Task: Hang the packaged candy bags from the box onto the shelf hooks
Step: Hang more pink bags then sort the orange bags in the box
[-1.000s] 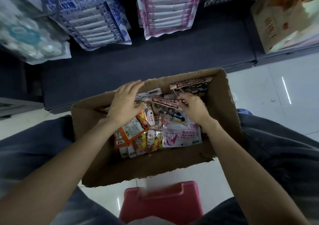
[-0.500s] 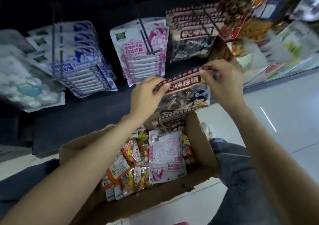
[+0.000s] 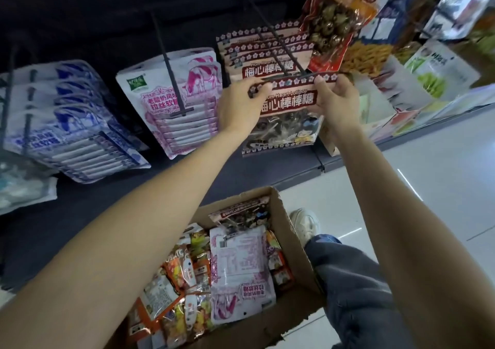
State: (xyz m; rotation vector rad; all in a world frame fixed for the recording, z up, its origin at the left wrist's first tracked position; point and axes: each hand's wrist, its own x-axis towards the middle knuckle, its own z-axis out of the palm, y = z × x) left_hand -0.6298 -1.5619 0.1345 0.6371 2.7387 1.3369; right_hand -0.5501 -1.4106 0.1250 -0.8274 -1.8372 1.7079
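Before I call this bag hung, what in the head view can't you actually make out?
- Whether the lollipop bag is threaded on the hook: the bag's header, gripped by the left hand and right hand, covers the hook's tip.
- How many matching bags hang behind: they overlap.
- Lower layers of the box: top packets cover them; its near end is cut off by the bottom edge.

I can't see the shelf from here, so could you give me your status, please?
Left hand, right hand pinching lollipop bag at hook. Nothing blocking.
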